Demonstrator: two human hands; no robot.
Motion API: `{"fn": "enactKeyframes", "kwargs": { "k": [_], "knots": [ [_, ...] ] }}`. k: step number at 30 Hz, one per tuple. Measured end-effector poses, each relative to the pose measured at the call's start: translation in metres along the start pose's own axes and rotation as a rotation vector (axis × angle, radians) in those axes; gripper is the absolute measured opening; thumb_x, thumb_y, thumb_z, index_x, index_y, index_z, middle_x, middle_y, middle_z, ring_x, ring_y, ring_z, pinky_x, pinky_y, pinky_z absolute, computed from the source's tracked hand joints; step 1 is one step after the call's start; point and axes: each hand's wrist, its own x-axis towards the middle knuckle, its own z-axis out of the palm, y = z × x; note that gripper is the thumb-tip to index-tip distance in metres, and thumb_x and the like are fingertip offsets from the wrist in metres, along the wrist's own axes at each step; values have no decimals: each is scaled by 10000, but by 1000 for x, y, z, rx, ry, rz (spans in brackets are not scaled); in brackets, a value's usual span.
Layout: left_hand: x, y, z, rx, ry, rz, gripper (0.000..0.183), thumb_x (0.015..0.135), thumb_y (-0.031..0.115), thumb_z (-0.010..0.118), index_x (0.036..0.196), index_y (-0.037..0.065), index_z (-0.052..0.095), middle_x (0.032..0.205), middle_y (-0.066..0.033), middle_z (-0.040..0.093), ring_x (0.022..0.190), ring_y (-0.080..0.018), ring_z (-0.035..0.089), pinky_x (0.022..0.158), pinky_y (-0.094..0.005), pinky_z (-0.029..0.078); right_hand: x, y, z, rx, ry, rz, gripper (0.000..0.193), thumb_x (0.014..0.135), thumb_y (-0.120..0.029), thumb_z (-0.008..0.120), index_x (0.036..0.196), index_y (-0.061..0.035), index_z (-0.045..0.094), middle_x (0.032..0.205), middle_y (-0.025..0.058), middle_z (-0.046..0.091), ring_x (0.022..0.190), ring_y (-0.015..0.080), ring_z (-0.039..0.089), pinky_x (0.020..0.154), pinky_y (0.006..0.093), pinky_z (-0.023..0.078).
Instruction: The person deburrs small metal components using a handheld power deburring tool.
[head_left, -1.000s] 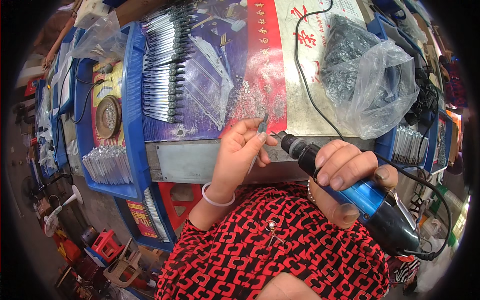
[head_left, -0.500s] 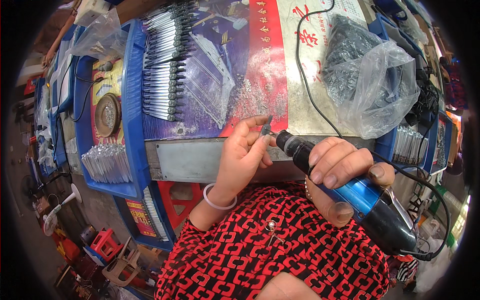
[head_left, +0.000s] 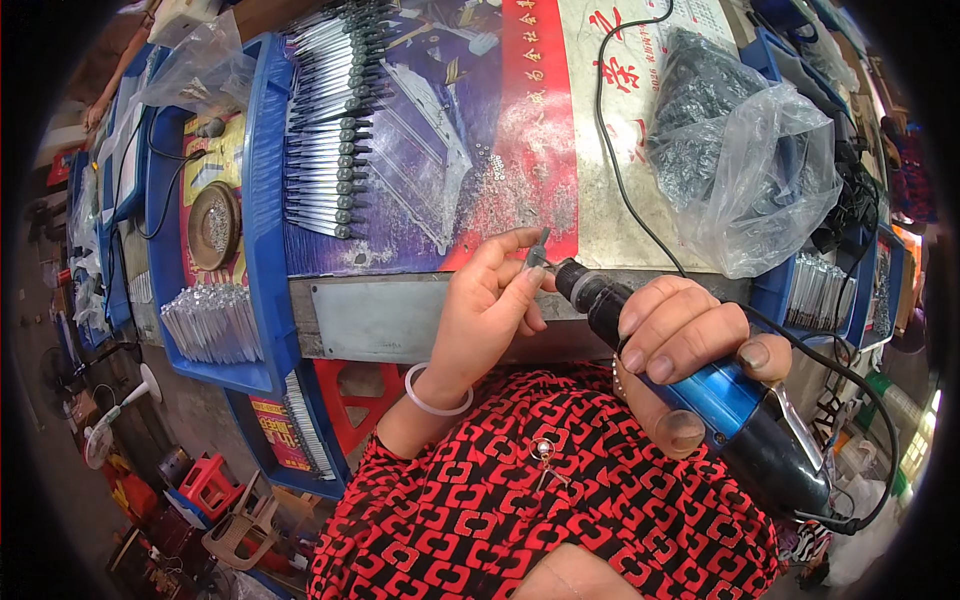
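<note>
My right hand (head_left: pixel 690 350) is wrapped round a blue and black electric screwdriver (head_left: pixel 725 400), its nose pointing left. Between the thumb and fingers of my left hand (head_left: pixel 495 295) is a small dark grey part (head_left: pixel 538 252), partly hidden by the fingertips. The tool's tip meets or nearly meets this part; the exact contact is too small to tell. Beyond my hands, a long row of silver rods with dark ends (head_left: pixel 335 165) lies on the poster-covered table (head_left: pixel 430 190). Tiny rings (head_left: pixel 497 165) are scattered near the poster's red band.
At left, a blue tray (head_left: pixel 262 200) holds a round brown dish (head_left: pixel 213 228) of small pieces and a bundle of clear-wrapped rods (head_left: pixel 212 325). A plastic bag (head_left: pixel 750 180) of dark parts lies at right. The black cable (head_left: pixel 612 150) crosses the table.
The small dark part has tilted slightly in my left fingers. The screwdriver has shifted very little; my grip on both is unchanged.
</note>
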Motion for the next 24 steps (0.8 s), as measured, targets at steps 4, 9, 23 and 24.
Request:
{"fn": "enactKeyframes", "kwargs": {
  "k": [4, 9, 23, 24],
  "knots": [
    [0, 0, 2, 19, 5, 9, 363, 907, 57, 486, 1254, -26, 417, 839, -44, 612, 562, -54, 516, 504, -182, 430, -1, 1, -2, -2, -7, 6, 538, 830, -288, 641, 1229, -71, 352, 744, 55, 527, 565, 163, 549, 564, 299, 463],
    [1, -7, 2, 186, 38, 119, 363, 895, 34, 491, 1248, -22, 432, 749, -48, 622, 522, -73, 538, 478, -204, 431, -1, 2, -3, 8, -40, 31, 554, 831, -282, 641, 1237, -66, 332, 759, 66, 524, 591, 177, 552, 582, 309, 456],
    [6, -2, -9, -82, -15, -6, 464, 923, 110, 486, 1321, -30, 291, 854, -91, 635, 522, -69, 518, 471, -176, 423, 3, -7, 3, -44, 113, 99, 528, 872, -300, 586, 1296, -71, 370, 780, 54, 493, 639, 169, 525, 623, 335, 409],
    [6, -2, -9, -95, -21, -8, 456, 924, 111, 485, 1314, -37, 302, 852, -93, 635, 526, -70, 521, 473, -179, 426, 3, -8, 2, -43, 106, 102, 528, 872, -300, 585, 1296, -72, 368, 780, 54, 493, 640, 170, 526, 624, 337, 409]
  ]
}}
